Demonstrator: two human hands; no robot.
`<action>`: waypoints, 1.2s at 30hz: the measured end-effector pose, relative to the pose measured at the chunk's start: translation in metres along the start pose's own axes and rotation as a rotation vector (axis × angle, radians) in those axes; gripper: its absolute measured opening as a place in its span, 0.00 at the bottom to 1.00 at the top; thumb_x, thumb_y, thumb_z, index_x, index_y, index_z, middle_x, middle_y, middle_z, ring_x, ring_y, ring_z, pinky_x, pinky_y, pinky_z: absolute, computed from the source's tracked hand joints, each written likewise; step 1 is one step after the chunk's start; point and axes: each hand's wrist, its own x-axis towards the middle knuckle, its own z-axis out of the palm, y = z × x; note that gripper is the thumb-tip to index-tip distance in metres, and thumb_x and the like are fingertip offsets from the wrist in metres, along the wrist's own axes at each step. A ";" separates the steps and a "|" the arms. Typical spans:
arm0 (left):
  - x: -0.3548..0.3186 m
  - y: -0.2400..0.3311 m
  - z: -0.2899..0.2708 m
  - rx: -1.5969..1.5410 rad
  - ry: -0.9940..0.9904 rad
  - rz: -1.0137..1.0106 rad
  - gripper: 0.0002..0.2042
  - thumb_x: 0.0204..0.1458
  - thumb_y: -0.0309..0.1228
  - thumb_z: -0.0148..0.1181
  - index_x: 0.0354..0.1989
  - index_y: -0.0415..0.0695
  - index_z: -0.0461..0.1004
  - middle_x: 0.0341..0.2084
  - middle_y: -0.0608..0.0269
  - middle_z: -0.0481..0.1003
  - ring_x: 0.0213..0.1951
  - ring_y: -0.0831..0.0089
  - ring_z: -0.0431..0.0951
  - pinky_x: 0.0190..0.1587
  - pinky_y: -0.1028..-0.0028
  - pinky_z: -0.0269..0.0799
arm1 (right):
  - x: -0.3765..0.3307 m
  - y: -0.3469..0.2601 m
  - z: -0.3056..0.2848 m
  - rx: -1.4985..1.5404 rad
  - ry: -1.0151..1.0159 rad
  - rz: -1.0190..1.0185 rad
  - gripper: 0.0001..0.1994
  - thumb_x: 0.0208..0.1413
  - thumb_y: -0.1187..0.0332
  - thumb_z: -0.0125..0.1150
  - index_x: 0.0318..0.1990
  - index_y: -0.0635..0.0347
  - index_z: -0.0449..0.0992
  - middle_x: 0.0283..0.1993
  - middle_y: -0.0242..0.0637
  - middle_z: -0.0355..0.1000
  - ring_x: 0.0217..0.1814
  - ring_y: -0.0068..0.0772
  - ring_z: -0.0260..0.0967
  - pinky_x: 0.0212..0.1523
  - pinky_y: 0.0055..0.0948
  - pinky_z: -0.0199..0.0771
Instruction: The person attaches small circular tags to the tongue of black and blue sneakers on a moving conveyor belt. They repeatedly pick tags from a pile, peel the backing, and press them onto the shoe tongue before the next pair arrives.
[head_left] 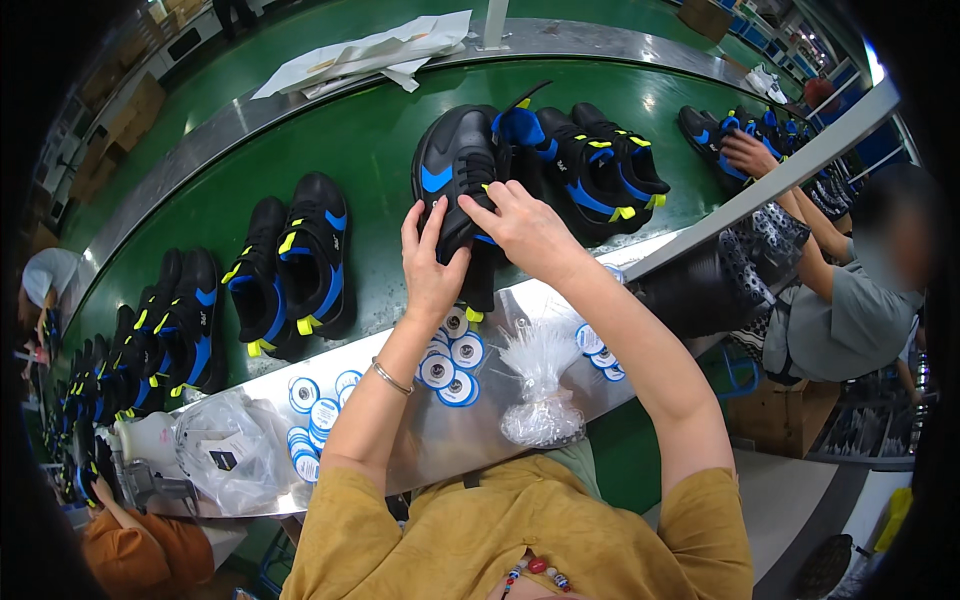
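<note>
A black sneaker with blue side patches and dark laces stands upright on the green belt in front of me. My left hand grips its near end, fingers along the left side and thumb toward the middle. From the right, my right hand pinches at the upper near the laces, by a small yellow-green bit. Whether a small part sits between those fingertips is hidden. Just behind, a blue-lined flap with a black strap sticks up. Round blue-rimmed tags lie on the metal ledge below my wrists.
Sneaker pairs stand left and right. The metal ledge holds a bundle of clear plastic fasteners and a clear bag. A slanted metal post crosses at right; beyond it a co-worker's hand touches shoes. White sheets lie at the far edge.
</note>
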 end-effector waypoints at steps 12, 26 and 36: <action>0.002 -0.010 -0.013 0.018 -0.061 -0.075 0.29 0.46 0.24 0.57 0.62 0.42 0.65 0.61 0.40 0.58 0.60 0.45 0.63 0.60 0.60 0.63 | 0.015 -0.011 0.014 -0.064 0.068 -0.081 0.22 0.46 0.74 0.59 0.53 0.62 0.74 0.39 0.39 0.68 0.42 0.39 0.67 0.40 0.28 0.75; 0.063 -0.081 -0.040 0.179 -0.044 -0.281 0.20 0.52 0.28 0.55 0.53 0.30 0.70 0.42 0.43 0.76 0.45 0.55 0.76 0.50 0.65 0.69 | -0.016 0.015 0.058 0.141 -0.020 0.257 0.15 0.50 0.60 0.63 0.43 0.57 0.76 0.37 0.35 0.73 0.47 0.39 0.68 0.45 0.40 0.66; 0.065 -0.016 0.036 0.162 -0.043 -0.098 0.19 0.52 0.33 0.62 0.46 0.30 0.72 0.36 0.42 0.77 0.39 0.51 0.79 0.44 0.62 0.73 | 0.021 0.027 0.062 0.396 0.412 0.680 0.19 0.51 0.66 0.62 0.49 0.64 0.68 0.47 0.48 0.69 0.51 0.54 0.68 0.49 0.46 0.70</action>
